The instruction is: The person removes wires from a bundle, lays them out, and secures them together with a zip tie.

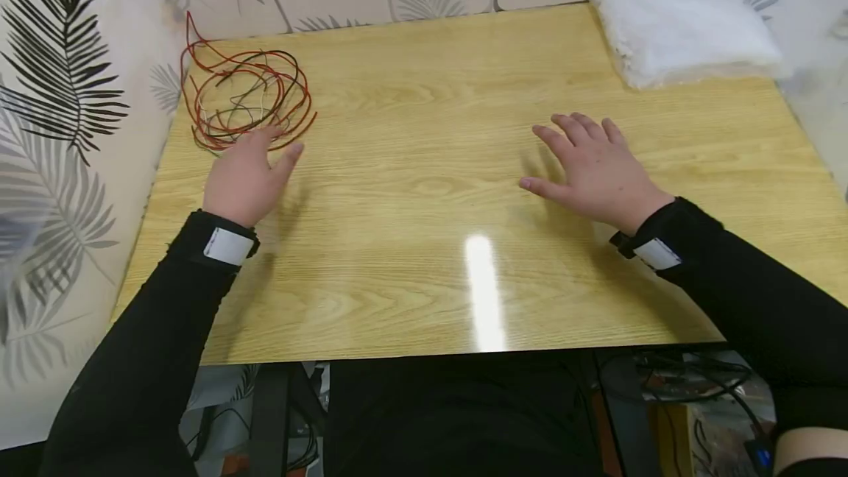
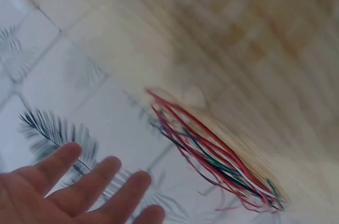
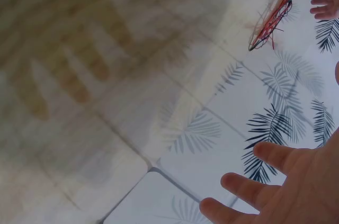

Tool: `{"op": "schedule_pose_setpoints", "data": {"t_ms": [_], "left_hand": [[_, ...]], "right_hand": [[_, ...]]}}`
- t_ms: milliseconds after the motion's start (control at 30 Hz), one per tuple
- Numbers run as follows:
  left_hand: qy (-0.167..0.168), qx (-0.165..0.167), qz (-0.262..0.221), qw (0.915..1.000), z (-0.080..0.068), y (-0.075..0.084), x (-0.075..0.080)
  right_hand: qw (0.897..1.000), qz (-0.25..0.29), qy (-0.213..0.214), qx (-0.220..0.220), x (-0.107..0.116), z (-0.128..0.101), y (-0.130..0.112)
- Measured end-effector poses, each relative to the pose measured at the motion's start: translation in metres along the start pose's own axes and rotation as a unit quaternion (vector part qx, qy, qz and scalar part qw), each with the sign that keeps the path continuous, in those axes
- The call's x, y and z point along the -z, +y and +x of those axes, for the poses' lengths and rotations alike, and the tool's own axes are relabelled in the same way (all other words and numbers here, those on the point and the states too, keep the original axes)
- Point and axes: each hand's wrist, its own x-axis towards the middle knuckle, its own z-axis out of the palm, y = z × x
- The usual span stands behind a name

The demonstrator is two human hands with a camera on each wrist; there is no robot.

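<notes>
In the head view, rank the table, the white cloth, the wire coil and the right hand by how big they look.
Largest to smallest:
1. table
2. white cloth
3. wire coil and right hand look about alike. The hand is nearer the camera, so I will not rank these two.

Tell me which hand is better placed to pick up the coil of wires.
Left. The left hand is open at the near edge of the wire coil, its fingers reaching the loops. The right hand is spread over bare table well to the side, far from the coil.
</notes>
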Motion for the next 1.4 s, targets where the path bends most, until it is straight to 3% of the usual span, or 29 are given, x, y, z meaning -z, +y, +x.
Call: {"op": "schedule_pose_setpoints", "data": {"t_ms": [167,333,533,733,967,1200,1400], "left_hand": [[0.041,0.086,-0.007,0.9954,0.033,-0.023,0.018],[0.035,0.159,0.002,0.9867,0.067,-0.050,0.025],[0.003,0.180,0.028,0.9832,0.090,-0.063,0.020],[-0.023,0.185,0.037,0.9817,0.100,-0.060,0.014],[-0.032,0.185,0.043,0.9813,0.100,-0.059,0.008],[0.019,0.210,0.013,0.9773,0.100,-0.066,0.023],[0.085,0.237,-0.022,0.9675,0.100,-0.052,0.048]], "right_hand": [[1.000,0.003,0.003,0.004,-0.001,-0.007,0.003],[1.000,0.008,0.001,0.004,-0.001,-0.014,0.006],[1.000,0.007,0.004,0.006,-0.001,-0.021,0.008],[1.000,0.008,0.005,0.008,0.002,-0.024,0.009],[1.000,0.011,0.000,0.002,0.001,-0.027,0.010],[1.000,0.008,0.006,0.001,0.003,-0.025,0.006],[1.000,0.011,0.007,0.000,0.004,-0.025,0.001]]}}
